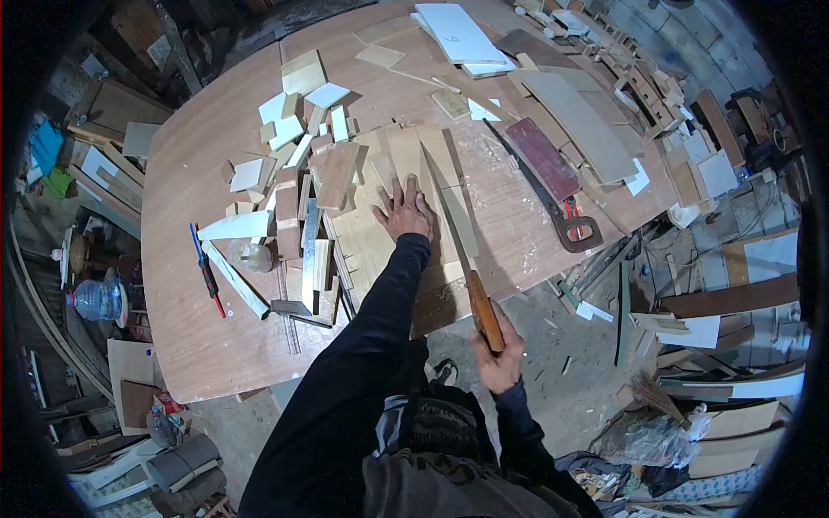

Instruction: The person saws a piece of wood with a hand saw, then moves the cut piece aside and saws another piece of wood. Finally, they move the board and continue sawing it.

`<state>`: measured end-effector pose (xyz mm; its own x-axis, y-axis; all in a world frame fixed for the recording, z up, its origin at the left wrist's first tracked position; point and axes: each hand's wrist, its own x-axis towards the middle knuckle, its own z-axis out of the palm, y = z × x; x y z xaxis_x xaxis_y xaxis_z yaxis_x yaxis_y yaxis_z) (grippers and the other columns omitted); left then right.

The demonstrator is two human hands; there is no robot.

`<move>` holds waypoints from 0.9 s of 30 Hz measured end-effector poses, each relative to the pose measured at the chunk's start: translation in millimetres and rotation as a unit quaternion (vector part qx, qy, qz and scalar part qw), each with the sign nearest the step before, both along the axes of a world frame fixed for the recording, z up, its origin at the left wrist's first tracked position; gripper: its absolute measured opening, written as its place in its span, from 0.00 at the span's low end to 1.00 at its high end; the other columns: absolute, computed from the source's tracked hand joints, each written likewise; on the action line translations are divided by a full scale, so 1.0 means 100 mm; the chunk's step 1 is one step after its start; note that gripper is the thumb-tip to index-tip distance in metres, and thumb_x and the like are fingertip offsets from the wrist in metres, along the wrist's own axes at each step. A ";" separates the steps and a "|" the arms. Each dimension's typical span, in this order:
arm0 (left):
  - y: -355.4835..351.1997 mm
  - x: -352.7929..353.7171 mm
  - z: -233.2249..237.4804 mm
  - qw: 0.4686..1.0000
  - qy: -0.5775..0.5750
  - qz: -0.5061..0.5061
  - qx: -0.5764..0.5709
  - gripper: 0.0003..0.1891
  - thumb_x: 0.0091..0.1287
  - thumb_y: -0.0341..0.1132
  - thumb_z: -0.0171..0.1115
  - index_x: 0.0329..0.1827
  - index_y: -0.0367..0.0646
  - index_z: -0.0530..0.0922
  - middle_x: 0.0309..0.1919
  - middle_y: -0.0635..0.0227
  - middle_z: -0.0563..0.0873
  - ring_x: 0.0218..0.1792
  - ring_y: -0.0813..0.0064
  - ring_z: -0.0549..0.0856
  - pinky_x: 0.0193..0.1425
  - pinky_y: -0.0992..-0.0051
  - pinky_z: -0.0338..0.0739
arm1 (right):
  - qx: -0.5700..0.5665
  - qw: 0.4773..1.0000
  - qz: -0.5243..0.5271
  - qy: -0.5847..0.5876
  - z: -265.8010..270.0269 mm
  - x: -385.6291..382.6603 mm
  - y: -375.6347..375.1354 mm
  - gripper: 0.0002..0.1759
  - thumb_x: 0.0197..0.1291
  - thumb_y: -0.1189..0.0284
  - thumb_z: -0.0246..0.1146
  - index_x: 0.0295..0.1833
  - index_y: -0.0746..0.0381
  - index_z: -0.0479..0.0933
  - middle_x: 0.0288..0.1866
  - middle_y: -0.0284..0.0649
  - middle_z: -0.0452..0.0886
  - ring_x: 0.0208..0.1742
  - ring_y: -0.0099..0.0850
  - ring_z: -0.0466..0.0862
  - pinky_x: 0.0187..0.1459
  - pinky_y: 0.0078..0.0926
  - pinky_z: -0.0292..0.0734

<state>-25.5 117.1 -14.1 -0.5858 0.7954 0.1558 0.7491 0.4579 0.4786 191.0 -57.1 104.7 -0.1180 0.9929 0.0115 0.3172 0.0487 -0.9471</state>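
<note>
My left hand (404, 211) lies flat with its fingers spread on a pale wooden board (371, 233) near the middle of the worktable. In my right hand (501, 354), at the table's front edge, is a handsaw (485, 312), gripped by its orange-brown wooden handle. Its long narrow blade runs forward over the board, just right of my left hand, and tapers toward the far end. A strip of wood (459, 220) lies along the blade's right side. Left of my left hand, a brown wood block (337, 175) rests on a cluster of offcuts.
A metal square (308, 259) stands among offcuts on the left, near a blue-and-red tool (207, 269). To the right lie a second saw (579, 231) with a dark handle and a maroon board (542, 160). White panels (458, 34) are stacked at the back of the table (207, 345).
</note>
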 end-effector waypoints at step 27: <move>0.11 -0.04 -0.02 0.999 -0.014 0.039 -0.020 0.28 0.68 0.42 0.50 0.74 0.67 0.64 0.77 0.76 0.59 0.78 0.56 0.51 0.74 0.38 0.32 | -0.073 0.996 0.016 -0.056 0.18 -0.02 -0.10 0.22 0.66 0.72 0.60 0.63 0.67 0.72 0.47 0.48 0.84 0.44 0.30 0.84 0.44 0.24 0.79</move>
